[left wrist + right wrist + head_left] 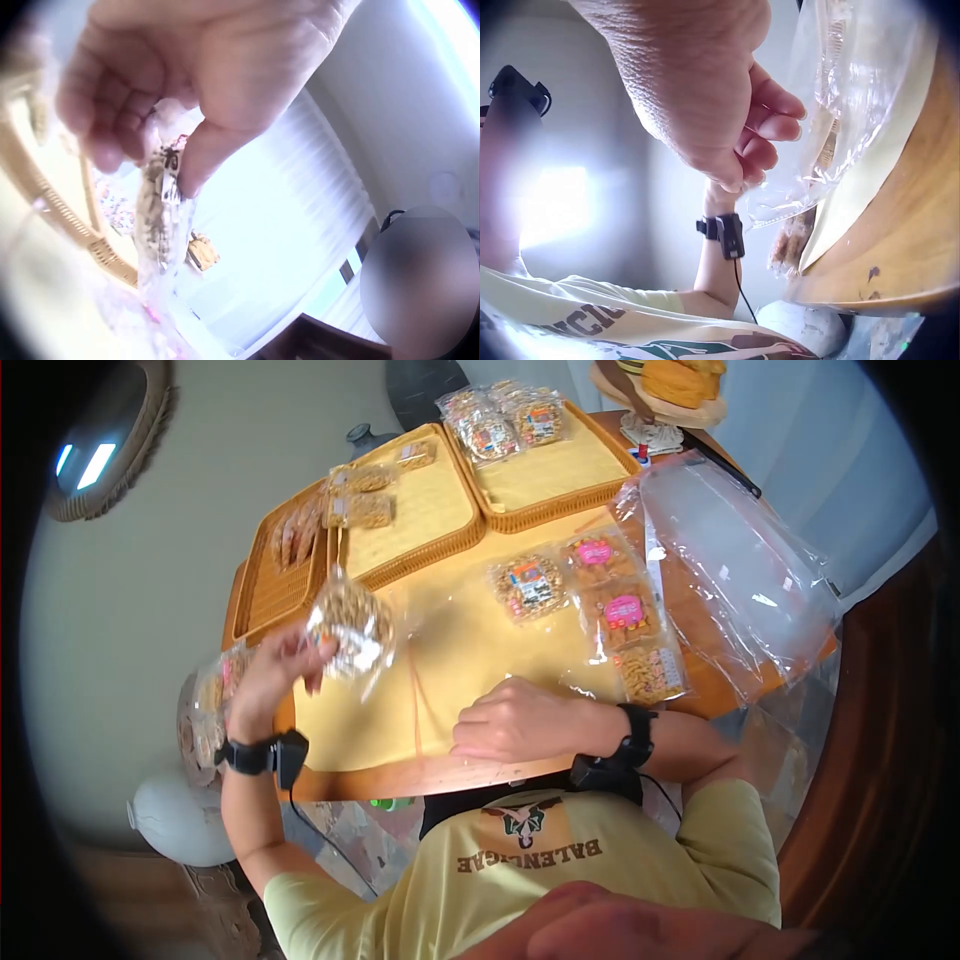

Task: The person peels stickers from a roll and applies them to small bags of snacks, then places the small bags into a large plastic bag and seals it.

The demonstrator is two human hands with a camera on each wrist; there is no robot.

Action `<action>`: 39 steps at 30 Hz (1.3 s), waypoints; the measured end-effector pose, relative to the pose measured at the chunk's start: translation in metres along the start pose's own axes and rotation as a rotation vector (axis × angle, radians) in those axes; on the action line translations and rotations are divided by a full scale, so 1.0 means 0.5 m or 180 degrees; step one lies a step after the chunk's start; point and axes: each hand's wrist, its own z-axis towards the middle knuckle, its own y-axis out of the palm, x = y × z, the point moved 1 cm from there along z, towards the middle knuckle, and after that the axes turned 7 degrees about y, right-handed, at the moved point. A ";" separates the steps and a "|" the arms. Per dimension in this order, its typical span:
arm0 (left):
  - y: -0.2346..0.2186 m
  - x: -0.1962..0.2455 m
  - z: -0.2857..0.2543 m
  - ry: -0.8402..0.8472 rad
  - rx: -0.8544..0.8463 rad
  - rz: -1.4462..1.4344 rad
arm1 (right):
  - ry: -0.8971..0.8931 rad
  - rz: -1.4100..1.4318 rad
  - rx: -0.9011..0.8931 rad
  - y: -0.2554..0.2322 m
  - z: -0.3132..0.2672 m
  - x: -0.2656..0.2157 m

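Observation:
My left hand [275,668] pinches a clear-wrapped round snack packet [350,625] by its edge, raised over the table's left side. In the left wrist view the packet [160,214] is seen edge-on, its printed label beside the thumb. My right hand [520,722] is at the table's front edge, fingers curled. Its fingertips grip the edge of a clear plastic bag [855,97], which spreads over the yellow cloth and hardly shows from the head. Beyond that hand lie a round nutty packet [530,584] and a column of pink-labelled packets [622,610].
Three wicker trays stand at the back: one [425,550] with a few packets, another [560,505] with a pile of packets, the third [255,595] with reddish-brown packs. Large clear plastic sheets [740,570] cover the right side. More packets [210,695] sit beyond the left table edge.

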 end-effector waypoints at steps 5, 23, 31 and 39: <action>0.026 -0.124 -0.076 -0.0937 -0.0598 -0.0500 | -0.0010 -0.0062 0.0116 -0.007 0.004 -0.014; 0.280 -0.080 0.125 -0.0806 -0.1702 -0.1288 | -0.0465 -0.0257 0.0287 0.003 0.007 -0.025; 0.306 -0.080 0.159 -0.0393 -0.1888 -0.1579 | -0.0376 -0.0255 0.0208 0.000 0.004 -0.024; 0.301 -0.074 0.083 -0.0303 -0.1335 -0.2368 | -0.0449 -0.0345 0.0183 0.007 0.004 -0.023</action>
